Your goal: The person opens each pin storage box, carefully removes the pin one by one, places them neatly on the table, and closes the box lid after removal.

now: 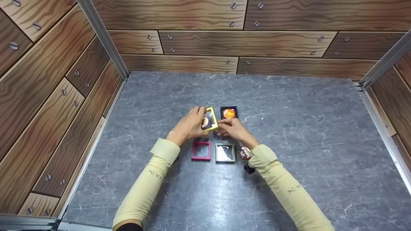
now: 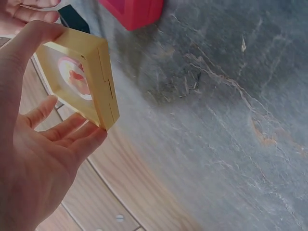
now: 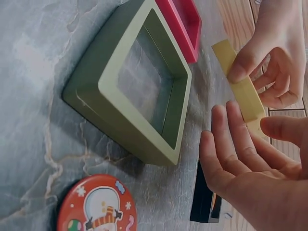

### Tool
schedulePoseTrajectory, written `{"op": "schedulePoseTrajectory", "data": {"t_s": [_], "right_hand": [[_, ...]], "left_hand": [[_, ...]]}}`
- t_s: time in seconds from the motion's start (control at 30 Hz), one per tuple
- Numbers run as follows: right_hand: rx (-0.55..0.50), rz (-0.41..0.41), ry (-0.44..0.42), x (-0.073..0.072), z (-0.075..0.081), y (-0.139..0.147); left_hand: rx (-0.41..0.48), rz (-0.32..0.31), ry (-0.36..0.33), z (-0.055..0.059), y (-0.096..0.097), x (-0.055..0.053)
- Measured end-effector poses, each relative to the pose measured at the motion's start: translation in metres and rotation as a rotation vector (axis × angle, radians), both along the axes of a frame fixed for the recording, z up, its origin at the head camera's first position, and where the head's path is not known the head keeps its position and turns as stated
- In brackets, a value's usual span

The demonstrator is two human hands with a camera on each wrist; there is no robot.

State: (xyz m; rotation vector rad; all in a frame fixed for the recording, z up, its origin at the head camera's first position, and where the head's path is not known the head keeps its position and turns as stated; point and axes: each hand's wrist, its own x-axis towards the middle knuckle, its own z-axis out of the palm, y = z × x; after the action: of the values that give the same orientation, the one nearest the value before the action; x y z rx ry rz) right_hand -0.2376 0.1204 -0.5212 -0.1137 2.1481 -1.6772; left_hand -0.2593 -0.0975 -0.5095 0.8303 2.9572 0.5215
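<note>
My left hand (image 1: pixel 189 123) grips a yellow square display frame (image 1: pixel 213 119) by its edges, tilted up off the table. A round badge (image 2: pixel 74 77) with a white and orange-red picture shows behind its clear pane. At the lower corner of that frame is my right hand (image 1: pixel 236 130), its fingers (image 3: pixel 224 139) nearly straight and its thumb close to the frame's end. Whether the thumb touches is hard to see. Behind the right hand lies a black frame (image 1: pixel 221 109) with an orange badge (image 1: pixel 229 113) in it.
Nearer to me lie a pink frame (image 1: pixel 201 159) and a green frame (image 3: pixel 130 122), side by side. A red snowman badge (image 3: pixel 103 207) lies right of the green frame, near the right sleeve. Wood-patterned walls (image 1: pixel 199 41) bound the grey marbled table (image 1: pixel 305 134).
</note>
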Motion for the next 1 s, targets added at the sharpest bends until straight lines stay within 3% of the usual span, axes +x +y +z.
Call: {"op": "schedulePoseTrajectory", "data": {"t_s": [0.33,0.6,1.0], "right_hand": [[-0.05,-0.007,-0.034,0.005,-0.001,0.014],[-0.157,0.09,-0.125,0.009,-0.003,0.026],[-0.208,0.226,-0.207,0.012,-0.008,0.039]], "left_hand": [[0.05,-0.088,0.055,0.008,0.0,0.017],[0.082,-0.128,-0.011,0.009,-0.004,0.027],[0.152,-0.183,-0.064,0.011,-0.007,0.045]]}}
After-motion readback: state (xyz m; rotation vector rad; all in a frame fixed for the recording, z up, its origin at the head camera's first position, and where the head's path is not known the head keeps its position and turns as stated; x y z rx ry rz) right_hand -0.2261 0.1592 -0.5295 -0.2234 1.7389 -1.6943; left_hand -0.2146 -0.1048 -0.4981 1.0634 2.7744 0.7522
